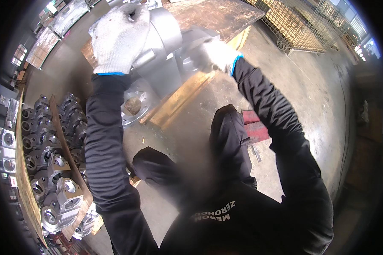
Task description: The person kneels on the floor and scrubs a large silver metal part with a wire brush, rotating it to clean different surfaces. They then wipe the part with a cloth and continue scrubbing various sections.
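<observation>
A large grey cast-metal housing point(166, 70) with a round cylindrical end rests on the wooden workbench before me. My left hand point(119, 40), in a white knit glove with a blue cuff, grips the housing's upper left side with curled fingers. At the housing's right side is my right hand point(215, 55), gloved the same way and blurred. Its fingers point left towards the metal, and whether they hold something is not clear. A round flange point(137, 106) with a central hole shows at the lower left, beside my left sleeve.
The brown-topped workbench point(210, 12) has a pale wooden edge. Several metal castings point(48, 153) stand in rows at left, between wooden boards point(65, 153). A wire mesh cage point(306, 28) is at the upper right. A red object point(257, 129) lies on the concrete floor point(306, 95) near my knee.
</observation>
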The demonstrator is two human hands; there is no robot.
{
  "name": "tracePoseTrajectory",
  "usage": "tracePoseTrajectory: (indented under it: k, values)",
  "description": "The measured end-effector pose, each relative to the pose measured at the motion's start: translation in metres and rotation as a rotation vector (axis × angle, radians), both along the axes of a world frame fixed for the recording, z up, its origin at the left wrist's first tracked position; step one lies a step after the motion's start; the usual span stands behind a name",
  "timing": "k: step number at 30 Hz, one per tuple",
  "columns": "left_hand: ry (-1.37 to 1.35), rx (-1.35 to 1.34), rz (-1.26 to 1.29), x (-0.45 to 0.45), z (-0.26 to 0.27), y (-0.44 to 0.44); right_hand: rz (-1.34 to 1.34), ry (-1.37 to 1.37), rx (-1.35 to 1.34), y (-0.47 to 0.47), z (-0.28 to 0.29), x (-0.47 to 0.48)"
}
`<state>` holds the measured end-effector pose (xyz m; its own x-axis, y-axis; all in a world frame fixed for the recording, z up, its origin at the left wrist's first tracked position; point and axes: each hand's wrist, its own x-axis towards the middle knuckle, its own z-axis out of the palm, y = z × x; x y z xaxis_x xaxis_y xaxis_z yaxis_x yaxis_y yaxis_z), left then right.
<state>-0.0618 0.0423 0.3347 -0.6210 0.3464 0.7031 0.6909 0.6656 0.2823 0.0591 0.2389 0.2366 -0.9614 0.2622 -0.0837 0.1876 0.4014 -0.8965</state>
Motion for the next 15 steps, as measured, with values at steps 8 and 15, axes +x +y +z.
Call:
tracePoseTrajectory:
  k: [8, 15]
  values:
    - [-0.144, -0.184, -0.154, -0.023, 0.022, -0.032, 0.147, -0.121, 0.275, 0.08, 0.002, -0.011]
    - [-0.121, -0.14, -0.053, -0.006, 0.014, -0.026, 0.116, 0.027, 0.259, 0.134, -0.056, 0.01]
